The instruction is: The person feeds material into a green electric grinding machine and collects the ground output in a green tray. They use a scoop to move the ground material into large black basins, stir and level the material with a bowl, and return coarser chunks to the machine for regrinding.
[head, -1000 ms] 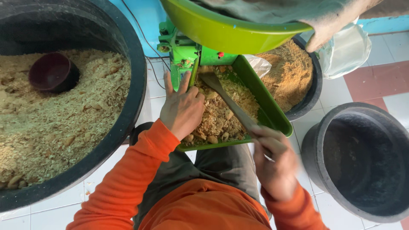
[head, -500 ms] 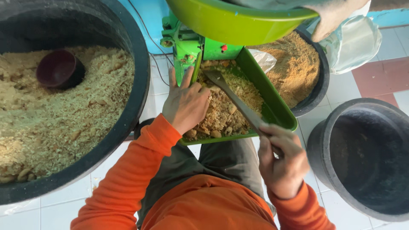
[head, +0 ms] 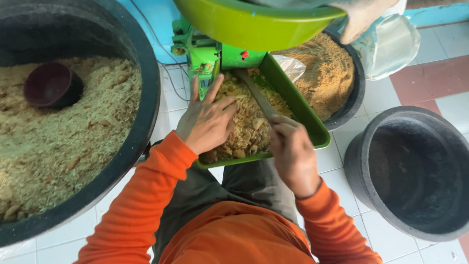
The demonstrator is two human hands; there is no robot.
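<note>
1. Head view, my hands: my left hand lies spread wide, fingers fanned, palm down on the tan, crumbly pile of feed mash in the green rectangular metal chute tray. My right hand is closed around the lower end of a flat wooden stick, whose far end reaches up the tray toward the green machine body.

2. Head view, surroundings: a lime-green round hopper bowl hangs over the machine. A large black plastic tub of pale coarse meal sits at my left with a dark maroon scoop bowl lying in it. Behind the tray is a black tub of finer brown meal; a dark bucket with nothing visible inside stands at my right on the white tiled floor.

3. Handling, as I judge it: the mash looks loose, soft and clumpy, light by the handful, likely to crumble and spill over the tray's low lip. It is best pushed with a flat palm or the stick rather than pinched. The stick seems stiff and light; gripping near its lower end gives reach.

4. Against the earlier frames: my right hand has slid up the stick toward the tray, and my left fingers are spread further over the pile.
</note>
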